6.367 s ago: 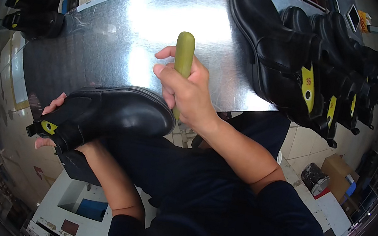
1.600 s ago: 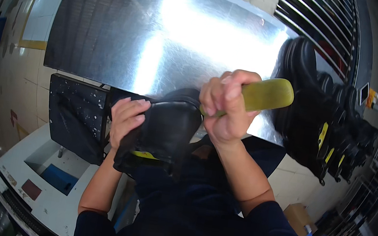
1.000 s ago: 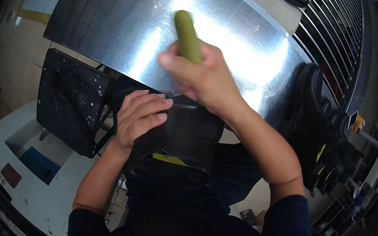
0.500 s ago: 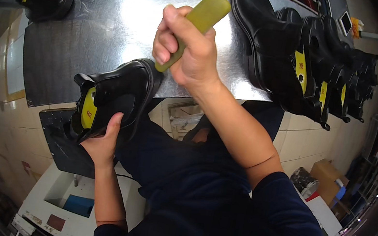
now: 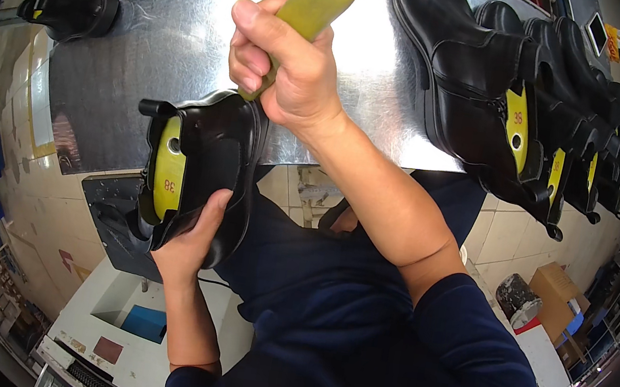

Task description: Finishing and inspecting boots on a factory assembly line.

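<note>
A black boot with a yellow-green insole is held by my left hand, the thumb on its side and the fingers hidden beneath. The boot is tipped on its side, toe lying against the metal table edge and opening facing left. My right hand is closed round a smooth, rounded olive-yellow bar. The bar's upper part sticks out past the fist. Its lower tip is right at the boot's toe; whether it touches I cannot tell.
Several black boots lie in a row along the right of the shiny metal table. More black footwear stands at the far left. A dark panel and white cabinet are at lower left; a cardboard box is at right.
My left hand has turned the boot more upright in view and shifted it slightly right. My right fist with the bar has moved left, bringing the bar's lower tip over the toe.
</note>
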The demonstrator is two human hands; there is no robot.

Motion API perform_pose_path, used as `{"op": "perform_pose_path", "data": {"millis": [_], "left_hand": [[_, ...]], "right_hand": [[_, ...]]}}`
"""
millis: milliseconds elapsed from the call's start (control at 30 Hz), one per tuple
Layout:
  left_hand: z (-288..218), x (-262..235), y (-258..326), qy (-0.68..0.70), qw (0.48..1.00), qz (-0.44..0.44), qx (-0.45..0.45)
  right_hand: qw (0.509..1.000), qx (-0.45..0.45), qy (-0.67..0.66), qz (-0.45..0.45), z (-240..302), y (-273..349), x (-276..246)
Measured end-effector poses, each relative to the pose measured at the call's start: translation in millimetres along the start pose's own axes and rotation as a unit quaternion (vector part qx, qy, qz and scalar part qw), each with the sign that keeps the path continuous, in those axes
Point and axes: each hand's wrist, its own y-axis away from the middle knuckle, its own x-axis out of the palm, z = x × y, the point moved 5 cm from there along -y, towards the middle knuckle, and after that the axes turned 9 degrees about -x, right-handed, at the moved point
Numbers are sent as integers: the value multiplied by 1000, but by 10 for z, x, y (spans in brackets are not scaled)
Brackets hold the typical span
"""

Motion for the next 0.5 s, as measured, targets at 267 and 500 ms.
{"op": "perform_pose_path", "data": {"millis": [267, 500], "left_hand": [[-155, 89, -54, 12, 1000, -10, 16], [-164, 80, -42, 2, 999, -3, 43]], "right_hand": [[996, -71, 29, 46, 20, 154, -18], [996, -65, 41, 41, 12, 53, -124]]}}
